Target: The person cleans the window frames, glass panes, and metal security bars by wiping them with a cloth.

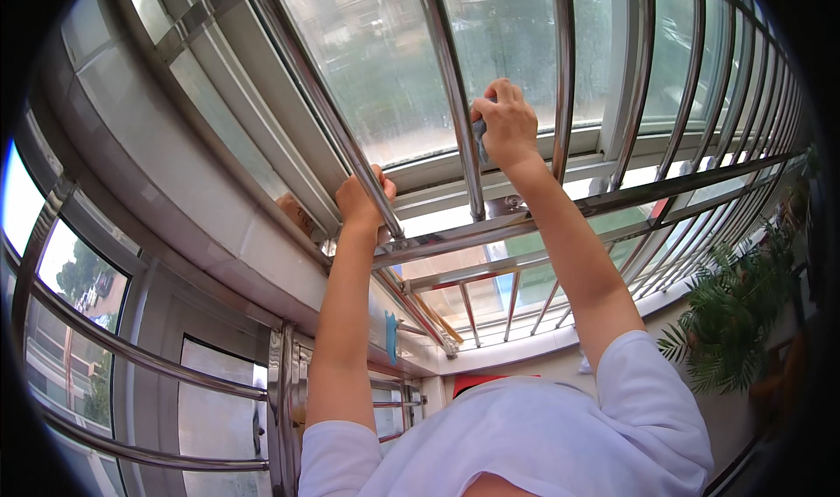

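My right hand [508, 129] is bent at the wrist, its fingers closed on a crumpled grey cloth [482, 144]. It is between two upright metal bars, in front of the lower part of a window pane [387, 90]. Whether the cloth touches the glass cannot be told. Lower and to the left, my left hand [356, 200] is curled at an upright stainless-steel bar [326, 106], its fingers showing on the bar's far right side. The bar hides part of that hand, and the window's lower frame [426, 169] lies just beyond it.
A horizontal steel rail [453, 242] crosses below both hands. More bars [695, 70] curve away to the right. A tiled wall edge [157, 149] runs along the left. Green leafy plants [728, 313] stand at lower right. A light-blue object [391, 337] is beside my left forearm.
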Available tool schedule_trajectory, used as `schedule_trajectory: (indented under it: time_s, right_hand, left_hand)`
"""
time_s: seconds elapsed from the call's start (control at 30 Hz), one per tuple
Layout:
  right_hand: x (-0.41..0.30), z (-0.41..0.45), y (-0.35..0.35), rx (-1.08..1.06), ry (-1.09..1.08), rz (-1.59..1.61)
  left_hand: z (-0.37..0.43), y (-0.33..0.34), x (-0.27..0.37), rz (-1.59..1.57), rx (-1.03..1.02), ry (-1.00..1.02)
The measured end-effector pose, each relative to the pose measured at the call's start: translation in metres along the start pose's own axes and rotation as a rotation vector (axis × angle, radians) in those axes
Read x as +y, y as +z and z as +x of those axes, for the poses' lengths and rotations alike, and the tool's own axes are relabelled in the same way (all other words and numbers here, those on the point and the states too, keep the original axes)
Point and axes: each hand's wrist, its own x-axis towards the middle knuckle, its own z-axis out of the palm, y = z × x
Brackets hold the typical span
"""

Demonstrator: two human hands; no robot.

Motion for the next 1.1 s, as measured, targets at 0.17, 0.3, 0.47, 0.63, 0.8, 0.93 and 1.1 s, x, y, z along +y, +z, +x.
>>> schedule_trajectory:
  time_s: [0.17,0.3,0.47,0.63,0.8,0.93,1.1]
  right_hand:
    - [-0.017,-0.021,0.039,-0.198,-0.202,0.050]
    - [-0.016,-0.004,0.034,-0.116,-0.247,0.184]
    - [-0.004,-0.005,0.011,-0.092,-0.121,-0.016]
    - [-0.010,-0.017,0.033,-0.242,-0.254,0.148]
    - [-0.001,-0.012,-0.011,-0.367,-0.015,0.182]
    - [0.005,-0.035,-0.049,-0.283,-0.128,0.278]
    - [0.004,-0.077,-0.084,0.008,-0.226,0.237]
  left_hand:
    - [0.002,0.009,-0.008,0.102,0.187,0.139]
    - [0.002,0.005,-0.013,0.084,0.153,0.110]
    - [0.003,0.009,-0.007,0.146,0.137,0.137]
    - [0.003,0.008,-0.004,0.165,0.119,0.131]
    - [0.001,0.002,-0.009,0.106,0.129,0.140]
    - [0.003,-0.002,-0.007,-0.115,0.259,0.070]
    - [0.022,0.008,-0.043,-0.267,0.490,0.199]
